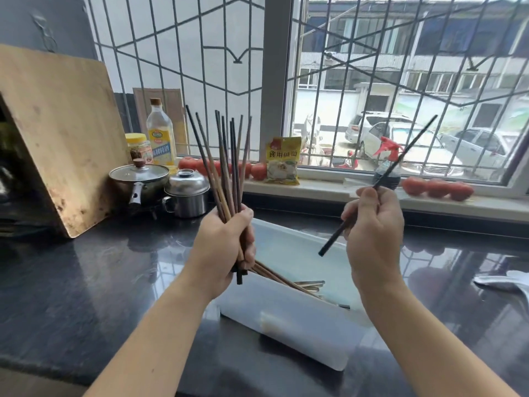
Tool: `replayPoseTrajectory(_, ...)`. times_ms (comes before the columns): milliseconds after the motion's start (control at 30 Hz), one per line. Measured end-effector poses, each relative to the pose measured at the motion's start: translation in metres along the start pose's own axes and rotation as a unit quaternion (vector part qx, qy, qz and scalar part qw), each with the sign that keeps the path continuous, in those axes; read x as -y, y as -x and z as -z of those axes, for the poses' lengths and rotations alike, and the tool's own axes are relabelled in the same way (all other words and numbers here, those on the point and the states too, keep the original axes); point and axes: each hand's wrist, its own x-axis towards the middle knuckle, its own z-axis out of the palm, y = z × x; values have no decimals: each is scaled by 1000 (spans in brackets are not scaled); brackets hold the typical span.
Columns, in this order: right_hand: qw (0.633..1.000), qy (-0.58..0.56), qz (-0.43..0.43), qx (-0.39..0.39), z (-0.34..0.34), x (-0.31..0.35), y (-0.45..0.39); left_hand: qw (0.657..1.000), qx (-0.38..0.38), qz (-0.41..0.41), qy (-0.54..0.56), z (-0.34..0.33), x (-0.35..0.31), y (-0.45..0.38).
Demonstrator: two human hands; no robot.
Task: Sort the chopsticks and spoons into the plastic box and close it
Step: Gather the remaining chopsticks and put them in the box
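Left hand (226, 245) up over the dark polished stone counter (86, 282), fingers wrapped tight round a fanned bundle of brown and dark wooden chopsticks (226, 167), tips pointing up toward the barred window. Right hand (372, 227) alongside, apart from the left, pinching a single black chopstick (383, 179) near its middle, the stick slanting up to the right. Below and between both hands sits the translucent white plastic box (286, 316), open on the counter. More brown chopsticks (283, 279) lie angled inside it, and beside them some pale metal handles (310, 283), possibly spoons, though they are too blurred to call. Off to the left, a wooden cutting board (57, 133) leans upright beside two lidded steel pots (160, 187).
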Motion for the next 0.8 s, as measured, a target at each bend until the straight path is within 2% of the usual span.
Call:
replayPoseTrajectory(33,998,65,10,20,1,-2,0,1000,-14,6,20,0,0,-1)
replayPoseTrajectory(100,965,225,8,133,-5,-6,4,999,-26,10,28,0,0,-1)
replayPoseTrajectory(200,866,404,-24,294,-16,-16,10,999,-32,0,12,-2,2,0)
replayPoseTrajectory(333,794,473,-56,378,-16,-28,11,999,-41,2,17,-4,1,0)
replayPoseTrajectory(433,723,516,-86,452,-14,-29,13,999,-40,1,17,-3,0,0)
replayPoseTrajectory(500,700,535,-92,463,-13,-30,14,999,-37,2,12,-4,0,1)
replayPoseTrajectory(567,699,546,-83,454,-14,-31,14,999,-37,4,12,-3,0,0)
replayPoseTrajectory(600,713,541,-72,440,-14,-30,14,999,-39,6,12,-3,1,0)
replayPoseTrajectory(667,783,504,-28,365,-15,-26,13,999,-38,8,10,-3,2,-1)
replayPoseTrajectory(733,862,440,34,251,-16,-18,13,1000,-25,6,8,-2,2,-1)
replayPoseTrajectory(800,908,370,58,190,-15,-12,12,1000,-5,2,-14,-1,1,1)
